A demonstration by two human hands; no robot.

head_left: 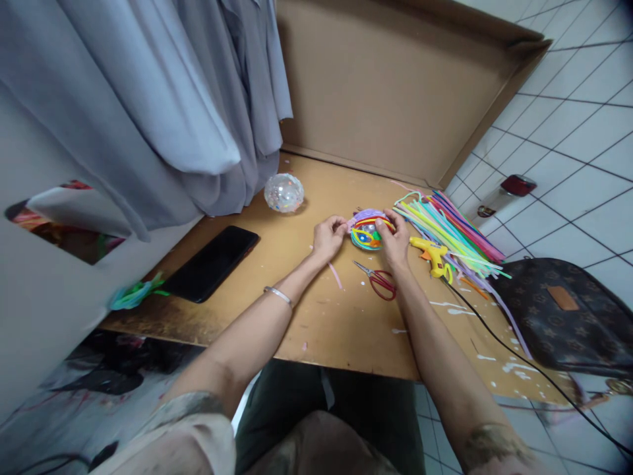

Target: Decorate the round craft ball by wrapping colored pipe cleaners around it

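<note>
A clear ball wrapped in colourful pipe cleaners sits between my two hands over the table. Around its right side, the fingers and thumb of my right hand are closed. On the left, my left hand pinches the end of a light purple strip at the ball's edge. Just below lie red-handled scissors. A loose pink strip rests on the table under my left wrist. To the right of my right hand is a yellow hot glue gun with a black cord.
A second clear ball stands at the back left. A black phone lies at the left, near green strips. Bundled pipe cleaners and a dark patterned bag occupy the right. A cardboard panel closes off the back.
</note>
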